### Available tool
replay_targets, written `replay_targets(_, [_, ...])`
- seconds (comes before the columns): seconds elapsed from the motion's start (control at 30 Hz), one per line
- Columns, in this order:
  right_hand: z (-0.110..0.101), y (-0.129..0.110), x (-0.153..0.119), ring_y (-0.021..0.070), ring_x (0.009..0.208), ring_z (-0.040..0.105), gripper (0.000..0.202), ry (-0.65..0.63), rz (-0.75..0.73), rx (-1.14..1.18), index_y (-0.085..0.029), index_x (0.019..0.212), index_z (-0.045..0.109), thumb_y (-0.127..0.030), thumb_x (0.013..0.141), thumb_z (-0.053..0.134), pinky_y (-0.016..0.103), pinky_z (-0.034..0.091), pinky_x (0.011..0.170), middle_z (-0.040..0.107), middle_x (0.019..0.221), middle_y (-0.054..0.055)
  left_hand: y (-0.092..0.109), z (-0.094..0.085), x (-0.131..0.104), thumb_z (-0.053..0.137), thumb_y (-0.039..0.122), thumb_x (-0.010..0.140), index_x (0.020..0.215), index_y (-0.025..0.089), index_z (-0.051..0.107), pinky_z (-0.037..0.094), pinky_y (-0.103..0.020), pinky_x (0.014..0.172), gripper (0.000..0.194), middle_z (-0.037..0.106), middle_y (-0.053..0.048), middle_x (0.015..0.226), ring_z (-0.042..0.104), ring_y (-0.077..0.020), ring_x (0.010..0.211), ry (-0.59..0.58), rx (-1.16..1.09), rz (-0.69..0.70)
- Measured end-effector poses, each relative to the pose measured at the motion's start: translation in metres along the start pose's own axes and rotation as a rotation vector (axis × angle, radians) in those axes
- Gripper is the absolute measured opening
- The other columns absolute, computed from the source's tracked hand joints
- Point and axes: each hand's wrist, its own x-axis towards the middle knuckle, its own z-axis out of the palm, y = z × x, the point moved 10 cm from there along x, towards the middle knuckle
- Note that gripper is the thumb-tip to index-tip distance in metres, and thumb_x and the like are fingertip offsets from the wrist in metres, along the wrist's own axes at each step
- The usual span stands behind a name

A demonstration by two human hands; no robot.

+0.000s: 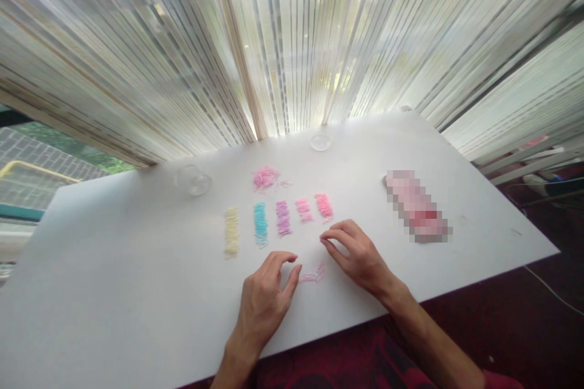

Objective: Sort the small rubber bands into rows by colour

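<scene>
My left hand [269, 289] rests over the white table with its thumb and forefinger apart, and nothing shows between them. Beside its thumb lie a few loose pale pink pieces [312, 276], thin and looped like paper clips. To the right, my right hand [358, 252] has thumb and forefinger tips brought together just below the rows; whatever is in the pinch, if anything, is too small to make out. Similar small pieces lie in neat rows: yellow [232, 232], blue [260, 224], purple [283, 218], light pink [303, 209] and deeper pink [323, 205].
A loose pink pile [265, 179] lies behind the rows. Clear round containers or lids stand at the back left [198, 183] and back centre [320, 143]. A blurred-out pink oblong object [415, 203] lies at right. String curtains [292, 42] hang along the table's [114, 292] far edge.
</scene>
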Motion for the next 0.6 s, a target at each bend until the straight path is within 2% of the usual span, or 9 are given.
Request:
replay_targets(0.13, [-0.017,0.027,0.011,0.0223,0.086,0.061,0.013,0.047,0.009,-0.122,-0.022,0.101,0.068,-0.016,0.096,0.057,0.039,0.056,0.076,0.064,0.089,0.007,-0.004,-0.002,-0.005,0.052,0.031,0.099,0.105,0.023,0.063,0.054,-0.026,0.063,0.015,0.073,-0.002,0.098,0.062,-0.0128,0.06,0.004,0.034,-0.023])
replay_targets(0.27, [-0.018,0.043,0.011,0.0222,0.086,0.061,0.014,0.025,0.034,-0.154,-0.024,0.101,0.069,-0.018,0.097,0.057,0.038,0.056,0.077,0.063,0.09,0.006,-0.011,-0.005,-0.008,0.052,0.032,0.099,0.104,0.023,0.063,0.054,-0.026,0.061,0.016,0.073,-0.003,0.098,0.063,-0.0134,0.06,0.015,0.059,-0.059])
replay_targets(0.47, [-0.016,0.047,0.009,0.0223,0.086,0.061,0.013,0.03,0.054,-0.157,-0.024,0.101,0.069,-0.018,0.097,0.057,0.038,0.056,0.077,0.062,0.09,0.006,-0.011,-0.003,-0.009,0.052,0.03,0.099,0.104,0.024,0.063,0.057,-0.028,0.068,0.014,0.072,-0.002,0.097,0.068,-0.0163,0.072,-0.007,0.062,-0.041])
replay_targets(0.6, [-0.015,0.039,0.013,0.0219,0.086,0.061,0.014,0.026,0.049,-0.134,-0.024,0.101,0.069,-0.017,0.096,0.059,0.037,0.055,0.076,0.062,0.089,0.005,-0.006,0.0,-0.009,0.051,0.028,0.099,0.103,0.024,0.064,0.057,-0.027,0.069,0.014,0.072,-0.002,0.095,0.069,-0.0163,0.074,-0.014,0.058,-0.019])
